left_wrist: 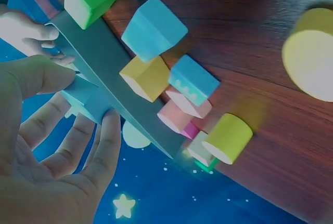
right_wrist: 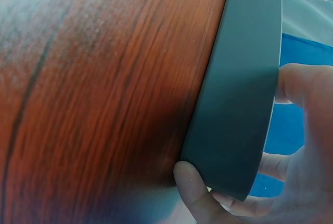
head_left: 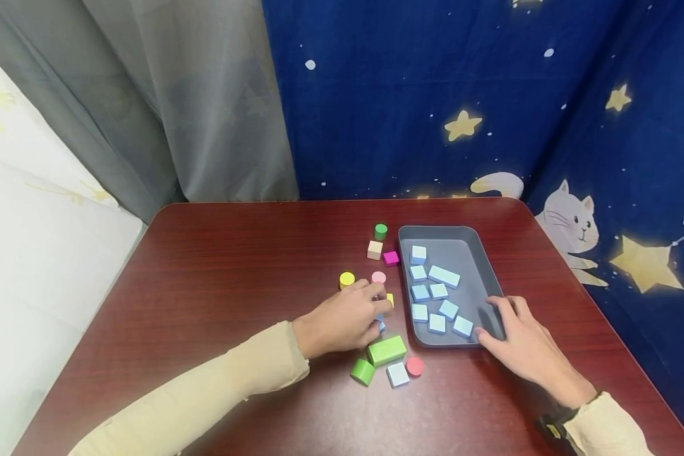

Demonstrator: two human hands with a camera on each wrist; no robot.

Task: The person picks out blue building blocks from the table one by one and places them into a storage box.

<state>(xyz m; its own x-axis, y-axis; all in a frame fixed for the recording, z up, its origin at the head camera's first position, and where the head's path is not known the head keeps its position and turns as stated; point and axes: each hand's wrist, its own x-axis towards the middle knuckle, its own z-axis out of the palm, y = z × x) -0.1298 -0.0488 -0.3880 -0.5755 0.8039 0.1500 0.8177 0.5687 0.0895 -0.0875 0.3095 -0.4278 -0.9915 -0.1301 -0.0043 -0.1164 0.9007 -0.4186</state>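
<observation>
My left hand (head_left: 344, 318) is over the cluster of blocks left of the grey tray (head_left: 467, 237). In the left wrist view its thumb and fingers pinch a blue block (left_wrist: 86, 96), largely hidden from the head view. Close to the hand are a yellow block (head_left: 390, 300), a pink round block (head_left: 379, 277) and a yellow cylinder (head_left: 347, 280). My right hand (head_left: 527, 348) holds the tray by its near right corner, fingers on the rim and outer wall. Several light-blue cubes (head_left: 437, 323) and a longer light-blue block (head_left: 444, 276) lie in the tray.
In front of the left hand lie a long green block (head_left: 387, 351), a green cylinder (head_left: 363, 372), a pale blue cube (head_left: 398, 375) and a red round block (head_left: 415, 366). Farther back are a beige cube (head_left: 374, 250), a magenta block (head_left: 391, 259) and a green cylinder (head_left: 380, 232).
</observation>
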